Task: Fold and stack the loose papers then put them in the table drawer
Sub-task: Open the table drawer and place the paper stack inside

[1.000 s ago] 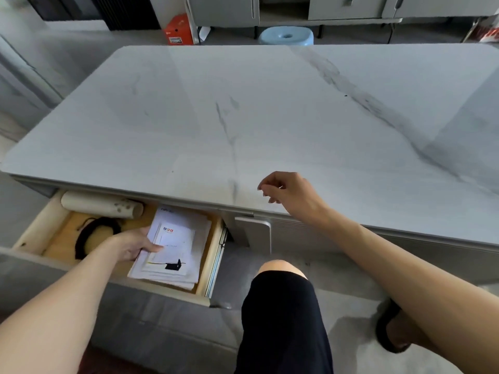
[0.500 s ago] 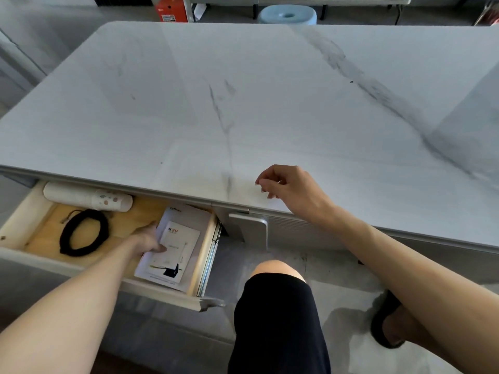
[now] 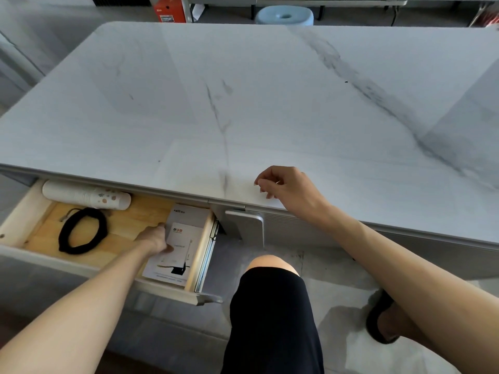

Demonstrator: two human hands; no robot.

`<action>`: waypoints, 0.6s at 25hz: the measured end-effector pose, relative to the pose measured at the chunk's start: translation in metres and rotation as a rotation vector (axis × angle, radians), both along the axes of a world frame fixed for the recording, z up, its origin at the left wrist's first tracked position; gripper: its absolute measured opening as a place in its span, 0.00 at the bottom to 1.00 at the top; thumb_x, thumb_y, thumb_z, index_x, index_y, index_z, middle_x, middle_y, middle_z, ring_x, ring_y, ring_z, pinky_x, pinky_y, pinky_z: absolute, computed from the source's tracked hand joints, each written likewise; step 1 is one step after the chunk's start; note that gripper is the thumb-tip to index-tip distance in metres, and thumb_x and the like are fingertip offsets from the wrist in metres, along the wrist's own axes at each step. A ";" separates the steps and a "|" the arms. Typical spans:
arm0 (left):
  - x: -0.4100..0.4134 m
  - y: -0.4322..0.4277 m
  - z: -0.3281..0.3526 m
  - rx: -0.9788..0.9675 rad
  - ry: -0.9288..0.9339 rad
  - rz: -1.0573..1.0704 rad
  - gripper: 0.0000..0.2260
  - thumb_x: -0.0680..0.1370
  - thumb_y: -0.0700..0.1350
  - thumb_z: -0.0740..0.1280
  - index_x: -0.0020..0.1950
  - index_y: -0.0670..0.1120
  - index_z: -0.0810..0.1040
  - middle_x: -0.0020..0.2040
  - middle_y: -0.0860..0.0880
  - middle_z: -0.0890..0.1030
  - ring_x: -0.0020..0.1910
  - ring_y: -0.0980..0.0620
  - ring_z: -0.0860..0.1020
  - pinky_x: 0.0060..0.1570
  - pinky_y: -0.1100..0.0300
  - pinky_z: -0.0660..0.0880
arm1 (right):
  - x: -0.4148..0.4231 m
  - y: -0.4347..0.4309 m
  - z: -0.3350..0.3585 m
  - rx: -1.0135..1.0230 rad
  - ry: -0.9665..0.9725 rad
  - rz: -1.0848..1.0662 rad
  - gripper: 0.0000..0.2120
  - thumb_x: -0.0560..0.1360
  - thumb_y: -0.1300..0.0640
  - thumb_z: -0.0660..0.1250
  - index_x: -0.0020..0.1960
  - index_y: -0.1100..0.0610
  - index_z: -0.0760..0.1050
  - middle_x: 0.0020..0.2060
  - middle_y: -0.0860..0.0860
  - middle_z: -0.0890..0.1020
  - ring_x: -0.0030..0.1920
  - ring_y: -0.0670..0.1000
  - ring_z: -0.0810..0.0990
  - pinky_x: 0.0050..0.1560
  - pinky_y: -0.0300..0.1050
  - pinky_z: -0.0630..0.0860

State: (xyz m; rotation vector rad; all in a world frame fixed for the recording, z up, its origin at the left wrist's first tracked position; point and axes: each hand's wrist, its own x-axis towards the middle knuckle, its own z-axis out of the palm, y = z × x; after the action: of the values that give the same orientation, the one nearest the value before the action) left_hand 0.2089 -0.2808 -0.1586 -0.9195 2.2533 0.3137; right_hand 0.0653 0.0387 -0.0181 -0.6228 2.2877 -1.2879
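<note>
Lying in right end of open pale wooden drawer [image 3: 20,211]: stack of white folded papers [image 3: 186,238], close against drawer's right wall. Left hand [image 3: 155,238] inside drawer, fingers curled round stack's left edge, thumb on top sheet. Black coiled cable [image 3: 81,231] left of hand, apart from papers. White spotted cylinder [image 3: 86,197] along back, partly under tabletop lip. Right hand [image 3: 286,187] on near edge of grey-veined white marble tabletop [image 3: 243,90], fingers loosely curled, holding nothing. Bare knee [image 3: 271,263] near drawer's right corner. Pale blue round stool [image 3: 285,16] and orange box [image 3: 170,8] beyond far edge.
</note>
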 end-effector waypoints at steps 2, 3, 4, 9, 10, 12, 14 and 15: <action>0.002 0.002 0.011 -0.014 -0.028 -0.052 0.35 0.70 0.52 0.76 0.72 0.46 0.65 0.63 0.44 0.78 0.58 0.46 0.79 0.56 0.52 0.77 | 0.001 0.003 0.003 0.009 0.000 -0.001 0.07 0.78 0.55 0.64 0.49 0.54 0.81 0.41 0.48 0.84 0.38 0.44 0.81 0.34 0.27 0.70; 0.003 0.005 0.022 -0.013 -0.031 -0.078 0.34 0.70 0.52 0.75 0.72 0.46 0.65 0.65 0.45 0.77 0.60 0.46 0.78 0.58 0.52 0.76 | 0.003 0.004 0.006 0.011 -0.001 0.000 0.07 0.78 0.55 0.64 0.49 0.54 0.81 0.41 0.48 0.84 0.39 0.45 0.81 0.34 0.27 0.71; 0.003 0.009 0.035 0.006 -0.027 -0.108 0.32 0.71 0.51 0.74 0.71 0.46 0.66 0.66 0.45 0.76 0.61 0.46 0.77 0.58 0.53 0.75 | 0.005 0.005 0.009 0.013 -0.003 0.001 0.07 0.78 0.56 0.64 0.49 0.54 0.81 0.42 0.48 0.84 0.39 0.45 0.81 0.35 0.28 0.71; 0.015 0.039 0.114 0.387 -0.160 -0.234 0.16 0.70 0.51 0.75 0.52 0.46 0.77 0.47 0.49 0.81 0.37 0.56 0.74 0.33 0.65 0.71 | 0.016 0.013 0.030 0.012 -0.048 0.024 0.08 0.77 0.56 0.64 0.50 0.55 0.81 0.41 0.49 0.84 0.40 0.48 0.83 0.46 0.44 0.78; 0.022 0.047 0.127 0.409 -0.211 -0.261 0.16 0.69 0.51 0.76 0.51 0.46 0.77 0.45 0.51 0.80 0.35 0.56 0.74 0.31 0.66 0.71 | 0.021 0.016 0.035 0.015 -0.044 0.031 0.08 0.77 0.56 0.64 0.50 0.55 0.81 0.41 0.49 0.84 0.41 0.48 0.83 0.47 0.46 0.78; 0.035 0.061 0.144 0.378 -0.261 -0.333 0.17 0.66 0.50 0.78 0.49 0.48 0.76 0.44 0.52 0.78 0.36 0.57 0.74 0.31 0.66 0.70 | 0.028 0.022 0.043 0.021 -0.033 0.036 0.08 0.77 0.56 0.64 0.50 0.56 0.81 0.42 0.50 0.84 0.41 0.49 0.83 0.47 0.45 0.78; 0.043 0.070 0.150 0.318 -0.214 -0.412 0.17 0.65 0.49 0.79 0.46 0.48 0.75 0.42 0.53 0.78 0.36 0.57 0.73 0.31 0.67 0.69 | 0.035 0.028 0.049 0.023 -0.021 0.037 0.08 0.77 0.56 0.64 0.50 0.56 0.81 0.43 0.51 0.84 0.41 0.49 0.82 0.44 0.43 0.77; 0.047 0.074 0.152 0.304 -0.160 -0.422 0.17 0.64 0.47 0.80 0.44 0.48 0.75 0.41 0.52 0.79 0.35 0.56 0.74 0.31 0.66 0.70 | 0.040 0.032 0.051 0.027 -0.013 0.040 0.07 0.77 0.56 0.64 0.50 0.55 0.81 0.43 0.51 0.84 0.40 0.49 0.82 0.44 0.42 0.77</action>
State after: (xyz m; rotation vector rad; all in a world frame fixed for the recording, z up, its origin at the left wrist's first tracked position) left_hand 0.2559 -0.2066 -0.0065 -0.2908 2.1105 0.3619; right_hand 0.1048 0.0706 0.0328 -0.6463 2.2669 -1.2367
